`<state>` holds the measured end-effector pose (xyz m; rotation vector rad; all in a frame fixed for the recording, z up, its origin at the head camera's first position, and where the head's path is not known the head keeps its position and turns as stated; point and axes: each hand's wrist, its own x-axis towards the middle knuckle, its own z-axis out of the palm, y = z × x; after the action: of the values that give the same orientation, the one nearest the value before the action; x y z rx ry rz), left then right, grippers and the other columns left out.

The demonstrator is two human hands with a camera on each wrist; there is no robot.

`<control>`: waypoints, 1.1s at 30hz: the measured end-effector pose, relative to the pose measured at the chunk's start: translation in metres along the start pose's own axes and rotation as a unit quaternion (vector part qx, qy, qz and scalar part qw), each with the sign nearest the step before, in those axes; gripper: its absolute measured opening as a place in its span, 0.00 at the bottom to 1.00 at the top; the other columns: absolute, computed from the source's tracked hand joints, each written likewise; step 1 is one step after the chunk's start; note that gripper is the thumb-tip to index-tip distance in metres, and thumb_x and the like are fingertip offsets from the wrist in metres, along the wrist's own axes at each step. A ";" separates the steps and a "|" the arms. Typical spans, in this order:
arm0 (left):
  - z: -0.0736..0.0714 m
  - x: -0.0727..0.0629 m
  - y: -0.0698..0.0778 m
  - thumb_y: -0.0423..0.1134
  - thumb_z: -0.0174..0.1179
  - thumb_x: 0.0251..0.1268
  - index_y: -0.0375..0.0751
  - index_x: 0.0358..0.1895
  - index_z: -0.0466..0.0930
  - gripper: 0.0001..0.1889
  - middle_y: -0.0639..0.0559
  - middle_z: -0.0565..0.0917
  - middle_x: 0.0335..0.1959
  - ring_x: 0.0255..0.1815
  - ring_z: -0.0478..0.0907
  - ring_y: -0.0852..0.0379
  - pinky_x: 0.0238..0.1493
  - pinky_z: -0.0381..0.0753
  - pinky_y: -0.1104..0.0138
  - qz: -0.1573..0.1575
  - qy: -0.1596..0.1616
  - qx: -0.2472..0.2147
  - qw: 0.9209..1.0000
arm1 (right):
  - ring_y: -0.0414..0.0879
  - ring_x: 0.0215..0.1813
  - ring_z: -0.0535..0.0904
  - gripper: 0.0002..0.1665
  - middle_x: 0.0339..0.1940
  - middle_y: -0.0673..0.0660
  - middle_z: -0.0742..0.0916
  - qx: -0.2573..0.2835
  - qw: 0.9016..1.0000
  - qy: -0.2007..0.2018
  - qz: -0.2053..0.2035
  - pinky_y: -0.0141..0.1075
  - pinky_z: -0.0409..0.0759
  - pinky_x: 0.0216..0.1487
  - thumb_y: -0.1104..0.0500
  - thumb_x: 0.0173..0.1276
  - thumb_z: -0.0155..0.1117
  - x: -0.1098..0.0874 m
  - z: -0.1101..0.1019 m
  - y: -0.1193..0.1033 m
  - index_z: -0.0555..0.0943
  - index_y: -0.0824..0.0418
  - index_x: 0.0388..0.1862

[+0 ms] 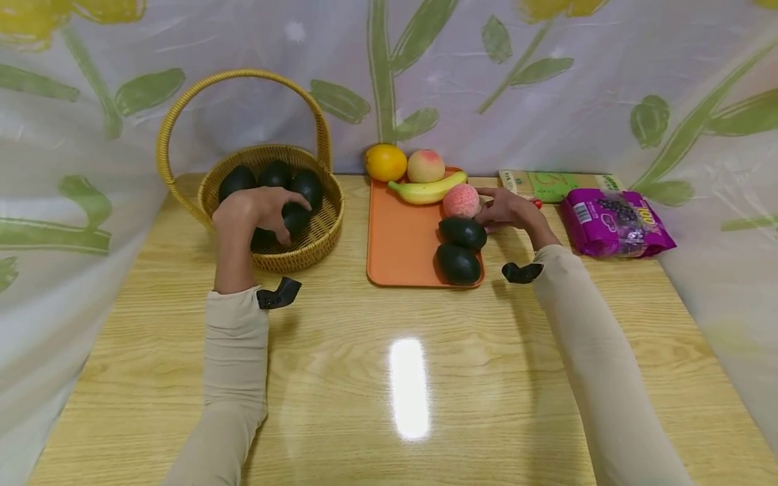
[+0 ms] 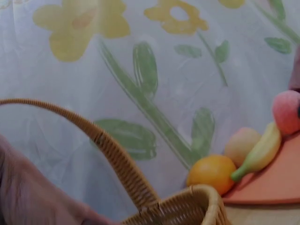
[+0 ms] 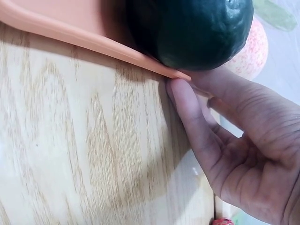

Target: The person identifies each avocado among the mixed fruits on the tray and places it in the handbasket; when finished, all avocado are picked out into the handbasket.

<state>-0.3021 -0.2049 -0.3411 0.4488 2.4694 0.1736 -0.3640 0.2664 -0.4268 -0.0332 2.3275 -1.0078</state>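
Left hand (image 1: 258, 208) curled round dark green avocado (image 1: 296, 219) in wicker basket (image 1: 304, 256) below it. Right hand (image 1: 509, 209) pinches orange tray (image 1: 401, 243) by the rim, two more avocados (image 1: 463, 233) just left of that hand.

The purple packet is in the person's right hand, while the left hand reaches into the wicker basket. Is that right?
Not quite: the right hand isn't holding the purple packet; it touches the rim of the orange tray, as the right wrist view shows. The left hand does reach into the wicker basket.
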 end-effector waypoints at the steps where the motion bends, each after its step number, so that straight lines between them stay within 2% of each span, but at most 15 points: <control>1: 0.001 0.001 -0.002 0.34 0.72 0.65 0.48 0.83 0.59 0.45 0.28 0.53 0.83 0.75 0.65 0.30 0.67 0.77 0.40 -0.006 -0.006 0.003 1.000 | 0.38 0.36 0.83 0.58 0.61 0.64 0.79 0.000 1.000 0.000 -0.002 0.31 0.87 0.44 0.60 0.69 0.71 0.001 0.000 0.000 0.47 0.50 0.89; 2: 0.002 0.001 -0.004 0.32 0.72 0.64 0.50 0.83 0.59 0.45 0.26 0.51 0.83 0.72 0.68 0.30 0.64 0.78 0.41 -0.013 -0.009 0.012 1.000 | 0.38 0.37 0.82 0.57 0.61 0.63 0.79 -0.002 1.000 0.001 -0.004 0.30 0.87 0.43 0.60 0.70 0.71 0.001 0.000 0.000 0.47 0.51 0.89; 4: 0.004 0.003 -0.008 0.33 0.72 0.64 0.53 0.83 0.59 0.46 0.22 0.49 0.82 0.70 0.66 0.26 0.63 0.78 0.39 -0.031 -0.007 0.032 0.999 | 0.38 0.37 0.82 0.57 0.59 0.63 0.79 0.001 1.000 0.002 -0.006 0.30 0.87 0.43 0.60 0.70 0.70 0.001 -0.001 0.000 0.48 0.51 0.89; 8: 0.009 0.008 -0.010 0.43 0.76 0.63 0.61 0.82 0.59 0.47 0.20 0.48 0.79 0.67 0.60 0.15 0.59 0.75 0.32 -0.065 0.017 0.058 0.996 | 0.39 0.37 0.82 0.56 0.59 0.62 0.79 0.006 1.000 -0.002 -0.008 0.30 0.87 0.43 0.60 0.71 0.69 0.000 -0.002 0.000 0.48 0.49 0.89; 10: 0.011 0.010 -0.010 0.45 0.78 0.60 0.58 0.79 0.58 0.47 0.22 0.54 0.75 0.65 0.59 0.13 0.55 0.75 0.34 -0.077 0.040 0.037 0.996 | 0.38 0.37 0.82 0.56 0.60 0.63 0.78 0.008 1.000 -0.001 -0.009 0.29 0.87 0.43 0.60 0.71 0.69 -0.001 -0.002 0.000 0.48 0.49 0.89; 12: 0.013 0.011 -0.011 0.45 0.80 0.57 0.50 0.73 0.56 0.47 0.25 0.59 0.72 0.61 0.60 0.14 0.51 0.74 0.38 -0.085 0.058 0.004 0.995 | 0.38 0.36 0.83 0.56 0.61 0.64 0.78 0.009 1.000 -0.002 -0.008 0.30 0.87 0.43 0.60 0.71 0.70 -0.001 -0.001 0.000 0.48 0.49 0.89; 15: 0.015 0.011 -0.012 0.45 0.82 0.54 0.43 0.59 0.54 0.43 0.29 0.64 0.62 0.59 0.59 0.20 0.49 0.66 0.41 -0.088 0.082 -0.022 0.992 | 0.38 0.36 0.83 0.57 0.64 0.66 0.77 0.008 1.000 -0.004 -0.005 0.30 0.87 0.42 0.60 0.71 0.70 -0.002 -0.001 0.000 0.47 0.50 0.89; 19: 0.016 0.009 -0.015 0.48 0.83 0.51 0.42 0.51 0.55 0.41 0.32 0.65 0.56 0.60 0.58 0.23 0.51 0.60 0.40 -0.085 0.091 -0.021 0.992 | 0.38 0.35 0.83 0.58 0.68 0.68 0.76 0.001 1.000 -0.005 -0.001 0.29 0.87 0.42 0.59 0.71 0.70 -0.001 -0.001 0.000 0.46 0.50 0.89; 27: 0.016 0.006 -0.017 0.52 0.83 0.50 0.43 0.55 0.59 0.42 0.28 0.64 0.58 0.55 0.59 0.22 0.50 0.64 0.39 -0.076 0.103 -0.025 0.992 | 0.37 0.35 0.83 0.58 0.68 0.67 0.76 -0.001 1.000 -0.006 0.000 0.29 0.87 0.42 0.58 0.70 0.71 0.000 0.001 -0.001 0.47 0.48 0.89; 33: 0.014 0.007 -0.015 0.56 0.81 0.52 0.43 0.57 0.59 0.42 0.29 0.66 0.55 0.53 0.63 0.29 0.51 0.62 0.40 -0.060 0.101 0.004 0.993 | 0.37 0.34 0.83 0.58 0.63 0.64 0.78 0.003 1.000 -0.001 -0.002 0.29 0.87 0.41 0.58 0.70 0.71 -0.001 0.001 0.000 0.47 0.48 0.89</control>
<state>-0.3033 -0.2164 -0.3597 0.2976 2.6878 0.1679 -0.3626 0.2660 -0.4271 -0.0375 2.3238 -1.0152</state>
